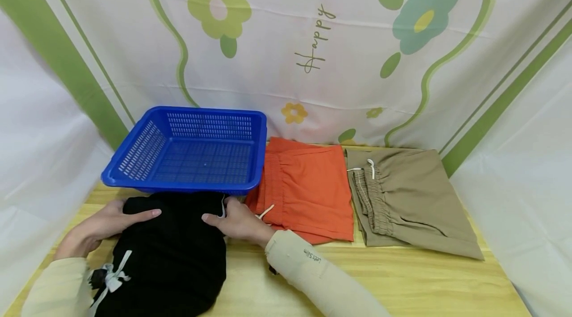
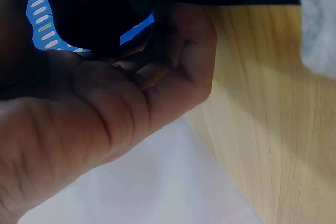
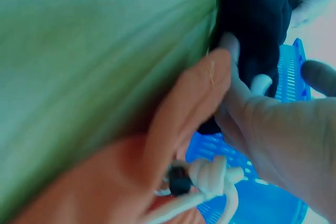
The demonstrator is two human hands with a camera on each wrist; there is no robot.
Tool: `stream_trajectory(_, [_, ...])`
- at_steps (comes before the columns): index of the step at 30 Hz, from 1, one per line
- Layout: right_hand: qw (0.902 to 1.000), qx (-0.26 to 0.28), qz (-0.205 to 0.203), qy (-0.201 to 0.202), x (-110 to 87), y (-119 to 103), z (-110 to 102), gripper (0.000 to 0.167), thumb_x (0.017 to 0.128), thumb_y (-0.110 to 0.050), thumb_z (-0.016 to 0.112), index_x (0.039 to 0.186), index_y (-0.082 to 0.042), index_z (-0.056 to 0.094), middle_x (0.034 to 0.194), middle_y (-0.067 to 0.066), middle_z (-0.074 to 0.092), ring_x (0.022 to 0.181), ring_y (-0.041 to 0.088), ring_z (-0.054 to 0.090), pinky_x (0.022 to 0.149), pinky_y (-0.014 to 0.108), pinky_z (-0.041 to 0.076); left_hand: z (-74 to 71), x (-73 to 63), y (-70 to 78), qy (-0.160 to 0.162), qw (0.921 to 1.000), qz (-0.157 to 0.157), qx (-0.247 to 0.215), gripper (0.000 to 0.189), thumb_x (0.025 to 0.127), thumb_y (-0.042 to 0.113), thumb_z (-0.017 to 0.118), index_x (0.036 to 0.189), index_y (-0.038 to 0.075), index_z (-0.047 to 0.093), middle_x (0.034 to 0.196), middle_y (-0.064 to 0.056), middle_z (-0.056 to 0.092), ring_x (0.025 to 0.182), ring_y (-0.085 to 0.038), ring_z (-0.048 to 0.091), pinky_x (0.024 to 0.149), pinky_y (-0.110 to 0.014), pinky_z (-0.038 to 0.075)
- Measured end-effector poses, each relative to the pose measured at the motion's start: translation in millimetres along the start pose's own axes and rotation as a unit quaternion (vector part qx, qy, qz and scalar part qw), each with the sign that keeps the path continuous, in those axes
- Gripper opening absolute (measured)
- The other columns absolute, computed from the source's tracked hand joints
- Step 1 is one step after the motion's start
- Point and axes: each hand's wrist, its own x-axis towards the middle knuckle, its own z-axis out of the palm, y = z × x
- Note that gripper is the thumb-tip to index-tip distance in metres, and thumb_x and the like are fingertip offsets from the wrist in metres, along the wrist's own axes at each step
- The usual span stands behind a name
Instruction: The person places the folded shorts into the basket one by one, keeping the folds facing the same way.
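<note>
Both hands hold a pair of black shorts with a white drawstring bow, at the front left of the table in the head view. The left hand grips the far left corner, thumb on top and fingers curled beneath the cloth, as the left wrist view also shows. At the far right corner the right hand pinches the black fabric between thumb and fingers. In the right wrist view the orange shorts and their white cord lie right beside that hand. The near end of the black shorts runs out of the head view.
A blue plastic basket stands directly behind the black shorts, with nothing in it. The folded orange shorts reach up to its right side. Further right lie folded khaki shorts. A printed cloth hangs behind the wooden table.
</note>
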Motion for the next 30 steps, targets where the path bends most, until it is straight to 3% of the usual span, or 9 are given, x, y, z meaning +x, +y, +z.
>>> stream_trajectory(2, [0.9985, 0.053, 0.012, 0.004, 0.8, 0.3, 1.9, 0.06, 0.095, -0.039, 0.071, 0.134, 0.002, 0.051, 0.068, 0.006, 0.062, 0.053, 0.015, 0.052, 0.048, 0.028, 0.04, 0.9, 0.4, 0.0, 0.001, 1.0, 0.002, -0.004, 0.117, 0.098, 0.053, 0.062, 0.153, -0.006, -0.023, 0.154, -0.046, -0.014, 0.139, -0.067, 0.0, 0.103, -0.078, 0.024])
stream_trajectory(4, [0.9944, 0.103, 0.018, 0.01, 1.7, 0.3, 3.3, 0.052, 0.095, -0.034, 0.073, 0.128, 0.002, 0.054, 0.058, 0.003, 0.055, 0.047, 0.015, 0.047, 0.043, 0.027, 0.035, 1.2, 0.7, 0.3, 0.0, 1.0, 0.003, -0.009, 0.118, 0.098, 0.053, 0.062, 0.153, -0.004, -0.025, 0.154, -0.045, -0.017, 0.139, -0.067, -0.003, 0.103, -0.079, 0.023])
stream_trajectory(7, [0.9888, 0.146, 0.025, 0.018, 3.5, 1.1, 4.5, 0.044, 0.093, -0.03, 0.075, 0.121, -0.001, 0.056, 0.052, -0.001, 0.048, 0.048, 0.015, 0.049, 0.046, 0.027, 0.041, 1.1, 0.5, 1.2, -0.003, 0.9999, -0.003, -0.01, 0.119, 0.098, 0.053, 0.062, 0.152, -0.004, -0.027, 0.153, -0.044, -0.02, 0.139, -0.067, -0.005, 0.102, -0.079, 0.023])
stream_trajectory(10, [0.9848, 0.169, 0.033, 0.021, 4.9, 1.6, 5.0, 0.053, 0.092, -0.029, 0.077, 0.133, -0.006, 0.053, 0.051, -0.002, 0.044, 0.052, 0.015, 0.054, 0.054, 0.029, 0.052, 1.7, 0.5, 2.4, -0.005, 0.9999, -0.005, -0.013, 0.118, 0.097, 0.053, 0.062, 0.153, -0.005, -0.025, 0.153, -0.045, -0.018, 0.139, -0.067, -0.003, 0.103, -0.078, 0.025])
stream_trajectory(14, [0.9797, 0.195, 0.046, 0.011, 6.2, 0.9, 5.5, 0.06, 0.092, -0.028, 0.078, 0.142, -0.014, 0.048, 0.073, 0.0, 0.056, 0.064, 0.015, 0.06, 0.061, 0.036, 0.058, 4.0, 1.0, 3.7, -0.007, 0.9997, 0.004, -0.021, 0.115, 0.098, 0.052, 0.063, 0.155, -0.003, -0.02, 0.156, -0.044, -0.012, 0.14, -0.066, 0.001, 0.104, -0.078, 0.024])
stream_trajectory(17, [0.974, 0.216, 0.068, -0.006, 7.0, -0.1, 6.0, 0.04, 0.093, -0.029, 0.077, 0.122, -0.01, 0.058, 0.079, 0.0, 0.057, 0.065, 0.014, 0.06, 0.062, 0.037, 0.059, 5.8, 1.0, 4.2, -0.009, 0.9995, 0.01, -0.027, 0.115, 0.097, 0.049, 0.065, 0.156, -0.001, -0.021, 0.156, -0.042, -0.015, 0.14, -0.066, -0.003, 0.103, -0.08, 0.02])
stream_trajectory(19, [0.9712, 0.222, 0.086, -0.015, 7.5, -0.4, 6.5, 0.031, 0.094, -0.031, 0.076, 0.107, -0.009, 0.058, 0.07, -0.001, 0.053, 0.059, 0.013, 0.057, 0.059, 0.035, 0.059, 6.7, 0.8, 4.6, -0.009, 0.9995, 0.015, -0.025, 0.116, 0.097, 0.047, 0.066, 0.155, -0.001, -0.022, 0.156, -0.042, -0.017, 0.14, -0.066, -0.005, 0.102, -0.081, 0.018])
stream_trajectory(21, [0.9691, 0.226, 0.097, -0.018, 7.6, -1.2, 7.0, 0.03, 0.094, -0.032, 0.075, 0.101, -0.01, 0.056, 0.062, -0.001, 0.046, 0.052, 0.012, 0.052, 0.056, 0.033, 0.059, 7.6, 0.5, 4.9, -0.012, 0.9995, 0.023, -0.02, 0.115, 0.096, 0.046, 0.067, 0.156, -0.003, -0.018, 0.157, -0.042, -0.013, 0.14, -0.066, -0.002, 0.102, -0.081, 0.021])
stream_trajectory(30, [0.9751, 0.206, 0.078, -0.025, 5.8, -5.0, 6.1, 0.025, 0.093, -0.02, 0.076, 0.106, -0.011, 0.056, 0.089, 0.006, 0.061, 0.067, 0.015, 0.061, 0.055, 0.032, 0.057, 9.1, -3.4, 7.1, -0.027, 0.9956, 0.082, -0.036, 0.108, 0.093, 0.029, 0.075, 0.161, -0.002, -0.004, 0.161, -0.038, -0.001, 0.141, -0.065, 0.004, 0.099, -0.082, 0.021])
